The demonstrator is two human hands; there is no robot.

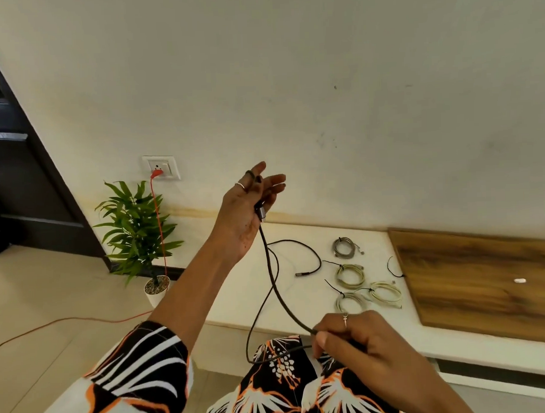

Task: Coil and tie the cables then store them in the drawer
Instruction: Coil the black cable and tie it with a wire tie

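Left hand: the left hand (pixel 245 212) is raised in front of the wall, palm turned inward, fingers mostly straight, with the thumb pinning the metal plug end (pixel 261 212) of the black cable (pixel 275 286) against the palm.
Right hand: the right hand (pixel 351 338) sits low, near the lap, its grip closed on the same black cable, pinched between thumb and curled fingers.
Black cable: it runs taut down from the left hand to the right, then hangs in a loose loop below the right hand; its far part trails over the worktop (pixel 299 298), ending in a small connector (pixel 299 274) lying there.
Coiled cables: four tied coils lie on the worktop right of the black cable: a grey coil (pixel 343 246) farthest back, a pale coil (pixel 350 274) before it, and two more pale coils (pixel 350 302) (pixel 386 292) nearest the right hand.
Loose tie: a black tie (pixel 394 268) lies at the edge of the wooden panel (pixel 484 279).
Surroundings: a potted plant (pixel 139 235) stands on the floor, and an orange cord (pixel 159 222) is plugged into the wall socket (pixel 161 167).
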